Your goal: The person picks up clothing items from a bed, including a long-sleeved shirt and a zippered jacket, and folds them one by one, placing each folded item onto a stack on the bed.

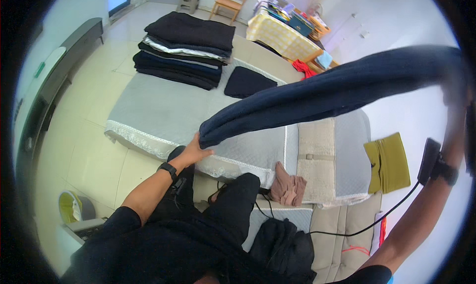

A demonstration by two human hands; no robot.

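Observation:
A pair of dark navy trousers [317, 93], folded lengthwise, is stretched in the air across the view, slanting up to the right. My left hand [191, 152] grips its lower left end, thumb showing in front and the other fingers partly behind the cloth. At the far right, my right hand [455, 88] is raised and holds the other end; it is blurred near the picture's rim. Beneath the cloth lies a grey quilted cover [163, 100] with a lace edge. On it, a small folded dark garment [248, 81] rests beside a tall stack of folded dark clothes [186, 48].
A crumpled brown-pink cloth [288, 185] lies at the seat's edge. A black bag-like bundle [282, 247] sits near my legs, and a black cable [347, 234] runs to my right wrist. An olive cushion [389, 164] stands right; a bin [74, 207] stands left.

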